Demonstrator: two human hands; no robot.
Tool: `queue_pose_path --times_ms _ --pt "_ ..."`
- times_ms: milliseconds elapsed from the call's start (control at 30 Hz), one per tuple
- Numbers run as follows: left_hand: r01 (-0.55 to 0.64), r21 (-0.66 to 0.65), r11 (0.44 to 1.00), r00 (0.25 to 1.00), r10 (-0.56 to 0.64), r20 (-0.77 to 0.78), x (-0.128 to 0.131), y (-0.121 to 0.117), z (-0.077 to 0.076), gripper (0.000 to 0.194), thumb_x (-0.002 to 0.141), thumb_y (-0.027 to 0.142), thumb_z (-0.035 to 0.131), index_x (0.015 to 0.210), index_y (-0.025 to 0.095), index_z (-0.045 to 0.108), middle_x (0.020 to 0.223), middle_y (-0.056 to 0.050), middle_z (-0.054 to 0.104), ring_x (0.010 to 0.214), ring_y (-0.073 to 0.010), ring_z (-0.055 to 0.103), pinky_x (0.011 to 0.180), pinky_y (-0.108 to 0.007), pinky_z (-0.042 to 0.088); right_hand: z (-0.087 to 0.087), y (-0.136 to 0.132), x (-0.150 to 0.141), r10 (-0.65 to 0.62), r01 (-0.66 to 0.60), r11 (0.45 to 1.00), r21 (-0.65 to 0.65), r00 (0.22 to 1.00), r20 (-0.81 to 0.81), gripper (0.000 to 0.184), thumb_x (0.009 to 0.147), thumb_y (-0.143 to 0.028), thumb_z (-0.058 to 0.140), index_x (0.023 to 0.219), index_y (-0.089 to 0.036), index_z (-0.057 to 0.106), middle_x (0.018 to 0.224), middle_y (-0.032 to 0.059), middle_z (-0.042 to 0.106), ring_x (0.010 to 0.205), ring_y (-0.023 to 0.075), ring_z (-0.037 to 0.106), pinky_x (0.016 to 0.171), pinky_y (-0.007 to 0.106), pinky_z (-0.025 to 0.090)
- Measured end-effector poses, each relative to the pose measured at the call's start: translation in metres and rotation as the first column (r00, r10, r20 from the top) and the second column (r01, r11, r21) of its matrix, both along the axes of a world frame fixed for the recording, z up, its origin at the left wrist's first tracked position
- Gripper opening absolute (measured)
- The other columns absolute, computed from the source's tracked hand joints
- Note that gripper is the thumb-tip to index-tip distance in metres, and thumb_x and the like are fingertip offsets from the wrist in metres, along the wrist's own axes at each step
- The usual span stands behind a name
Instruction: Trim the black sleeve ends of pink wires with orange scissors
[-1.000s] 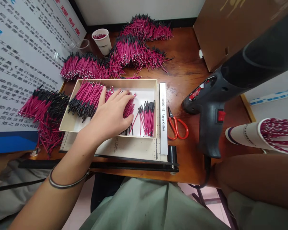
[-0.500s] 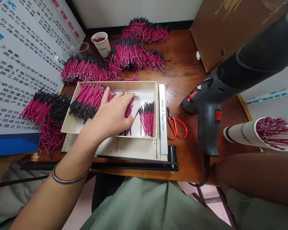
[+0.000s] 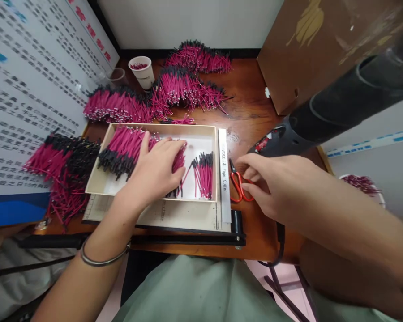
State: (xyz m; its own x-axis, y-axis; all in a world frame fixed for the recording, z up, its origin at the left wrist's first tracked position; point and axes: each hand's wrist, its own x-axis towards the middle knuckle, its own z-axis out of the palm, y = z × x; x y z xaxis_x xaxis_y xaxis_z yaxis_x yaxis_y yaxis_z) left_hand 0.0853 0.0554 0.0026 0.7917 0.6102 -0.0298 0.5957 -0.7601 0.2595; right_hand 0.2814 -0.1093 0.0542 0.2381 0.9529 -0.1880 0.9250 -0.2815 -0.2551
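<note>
My left hand (image 3: 157, 167) lies over magenta wires with black sleeved ends (image 3: 122, 150) inside a shallow cream box (image 3: 104, 187). Its fingers are spread, touching the wires; what lies under the palm is hidden. A smaller bundle of such wires (image 3: 204, 175) leans at the box's right end. My right hand (image 3: 272, 185) hangs beside the red-handled scissors (image 3: 236, 185), thumb and fingers apart, with nothing visible between them. Behind this hand, the black heat gun (image 3: 272, 142) is partly covered. The box rests on a paper cutter (image 3: 191, 214).
Heaps of wires lie behind the box (image 3: 177, 87) and to its left (image 3: 58, 158). A paper cup of wires (image 3: 142, 74) stands at the back, near a clear cup (image 3: 117, 77). Another cup (image 3: 381, 197) is at right, mostly hidden. A brown cardboard box (image 3: 285, 58) stands back right.
My right arm has come in from the right, bringing the hand to the scissors, in front of the heat gun. My left hand stays over the wires; the view has shifted slightly.
</note>
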Motion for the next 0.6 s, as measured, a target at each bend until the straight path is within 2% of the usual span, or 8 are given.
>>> queue_pose_path --times_ms 67,133,233,300,467,600 --pt "0.003 0.002 1.0 1.0 -0.003 0.026 0.0 -0.001 -0.001 0.047 0.092 0.03 0.058 0.138 0.023 0.058 0.145 -0.01 0.064 0.145 -0.0313 0.052 0.134 -0.066 0.004 -0.011 0.006 -0.005 -0.033 0.038 0.997 -0.061 0.996 0.08 0.023 0.095 -0.016 0.055 0.113 -0.015 0.069 0.084 0.0052 0.069 0.073 0.0177 0.065 0.07 0.029 0.045" --pt "0.017 0.01 1.0 0.999 -0.018 0.039 0.001 -0.001 -0.002 0.047 0.093 0.03 0.057 0.14 0.023 0.057 0.148 -0.01 0.063 0.149 -0.032 0.048 0.134 -0.067 0.004 -0.018 0.01 -0.008 -0.083 0.102 0.982 -0.158 0.989 0.124 0.025 0.098 -0.012 0.05 0.115 -0.014 0.068 0.091 0.0078 0.071 0.081 0.0209 0.068 0.071 0.031 0.044" --pt "0.025 0.013 1.0 1.0 -0.025 -0.009 0.004 0.001 -0.002 0.048 0.095 0.028 0.053 0.142 0.02 0.056 0.147 -0.012 0.063 0.15 -0.0334 0.047 0.133 -0.069 0.004 -0.025 0.015 -0.014 -0.134 0.161 0.936 -0.314 0.985 0.105 0.024 0.1 -0.008 0.048 0.116 -0.014 0.065 0.108 0.0107 0.071 0.098 0.0269 0.07 0.072 0.033 0.041" --pt "0.015 0.014 1.0 0.998 -0.014 -0.059 0.005 0.001 -0.001 0.048 0.095 0.026 0.052 0.142 0.017 0.057 0.145 -0.013 0.064 0.147 -0.0333 0.05 0.133 -0.069 0.005 -0.03 0.019 -0.019 -0.161 0.183 0.914 -0.361 0.983 0.089 0.022 0.099 -0.008 0.051 0.117 -0.013 0.062 0.112 0.0119 0.069 0.101 0.03 0.07 0.069 0.033 0.037" --pt "-0.008 0.056 0.998 0.994 0.014 -0.109 0.008 0.002 0.004 0.048 0.094 0.025 0.055 0.142 0.018 0.059 0.14 -0.013 0.066 0.138 -0.0331 0.057 0.133 -0.069 0.007 -0.049 0.025 -0.021 -0.235 0.247 0.905 -0.347 0.969 0.078 0.029 0.094 -0.005 0.05 0.122 -0.009 0.057 0.118 0.0175 0.065 0.105 0.0354 0.069 0.066 0.032 0.029" --pt "0.005 0.036 0.999 0.992 -0.001 -0.127 0.01 0.003 0.006 0.052 0.093 0.025 0.056 0.145 0.018 0.057 0.148 -0.013 0.061 0.144 -0.0338 0.052 0.133 -0.069 0.005 -0.054 0.02 -0.013 -0.256 0.248 0.922 -0.296 0.967 0.012 0.021 0.092 -0.005 0.053 0.111 -0.011 0.059 0.114 0.0142 0.066 0.107 0.0326 0.067 0.072 0.033 0.034"
